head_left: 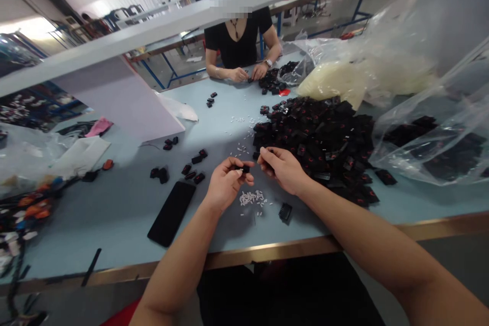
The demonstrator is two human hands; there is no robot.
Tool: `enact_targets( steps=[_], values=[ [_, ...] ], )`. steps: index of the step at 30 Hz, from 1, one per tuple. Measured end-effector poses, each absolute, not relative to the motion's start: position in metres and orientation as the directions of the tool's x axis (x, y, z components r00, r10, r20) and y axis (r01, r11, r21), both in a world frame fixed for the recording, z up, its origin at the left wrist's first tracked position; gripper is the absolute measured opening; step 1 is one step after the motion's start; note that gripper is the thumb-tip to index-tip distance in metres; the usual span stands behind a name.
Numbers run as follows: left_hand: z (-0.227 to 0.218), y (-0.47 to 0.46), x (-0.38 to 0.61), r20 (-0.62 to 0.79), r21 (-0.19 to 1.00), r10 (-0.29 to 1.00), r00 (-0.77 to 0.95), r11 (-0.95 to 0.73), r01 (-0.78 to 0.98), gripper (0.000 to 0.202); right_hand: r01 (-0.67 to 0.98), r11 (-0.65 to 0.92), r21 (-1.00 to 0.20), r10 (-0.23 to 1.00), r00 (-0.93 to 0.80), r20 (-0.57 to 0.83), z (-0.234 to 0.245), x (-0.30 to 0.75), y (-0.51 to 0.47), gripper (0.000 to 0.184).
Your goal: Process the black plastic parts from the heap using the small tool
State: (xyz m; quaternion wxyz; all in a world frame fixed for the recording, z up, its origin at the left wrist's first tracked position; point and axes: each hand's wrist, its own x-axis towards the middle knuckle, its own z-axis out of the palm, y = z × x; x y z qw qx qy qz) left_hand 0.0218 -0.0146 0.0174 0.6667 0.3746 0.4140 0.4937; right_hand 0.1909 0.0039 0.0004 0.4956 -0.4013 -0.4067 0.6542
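Note:
My left hand is curled shut around a small black plastic part, pinched between thumb and fingers. Close to its right, my right hand is pinched shut, fingertips near that part; what it holds is too small to make out. Under both hands lies a little heap of tiny white pieces on the pale blue table. A single black part rests near the table's front edge. A big pile of black parts lies just right of my right hand.
A black phone lies flat at the left of my hands, with several loose black parts behind it. Clear plastic bags crowd the right side. Across the table a person handles black parts. Cluttered items sit at the left.

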Motion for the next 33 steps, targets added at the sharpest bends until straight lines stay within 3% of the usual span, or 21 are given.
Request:
enact_targets(
  steps=[11,17,22,27,33],
  values=[
    [0.016,-0.014,0.021,-0.166,0.914,0.978,0.124,0.199,-0.354,0.022,-0.353,-0.167,-0.92,0.981,-0.157,-0.118,0.003,0.191,0.003,0.045],
    [0.014,-0.014,0.021,-0.148,0.923,0.981,0.124,0.183,-0.34,0.025,-0.388,-0.096,-0.917,0.995,-0.069,-0.075,0.009,0.191,0.0,0.057],
    [0.011,-0.012,0.022,-0.144,0.924,0.975,0.167,0.193,-0.33,0.038,-0.372,-0.127,-0.92,0.983,-0.174,-0.065,0.011,0.195,-0.001,0.064],
    [0.008,-0.013,0.021,-0.131,0.927,0.972,0.194,0.189,-0.325,0.038,-0.49,-0.129,-0.862,0.982,-0.184,-0.042,0.012,0.196,-0.002,0.047],
    [0.007,-0.014,0.02,-0.119,0.94,0.971,0.207,0.178,-0.293,0.036,-0.41,-0.088,-0.908,0.983,-0.182,-0.013,0.008,0.195,-0.002,0.028]
  ],
)
